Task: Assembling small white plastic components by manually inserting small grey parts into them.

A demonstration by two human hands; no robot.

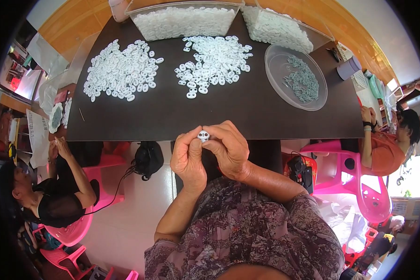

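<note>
Just in front of the table's near edge, my left hand (189, 158) and my right hand (230, 148) meet. Between their thumbs and fingertips they pinch one small white plastic piece with dark holes (203, 136). Both hands are closed on it, and the fingertips cover its sides. Beyond them on the dark table (163, 122) lie two loose heaps of white oval two-holed pieces, a left heap (121, 71) and a middle heap (214, 60). A round clear shallow tray (276, 88) to the right holds many tiny grey-green parts (304, 80), too small to identify.
Two clear bins, one at the back (142, 29) and one at the back right (284, 29), are full of white pieces. A grey cup (349, 68) stands at the right. People sit at the left (56, 196) and right (387, 144), near pink plastic chairs (373, 200).
</note>
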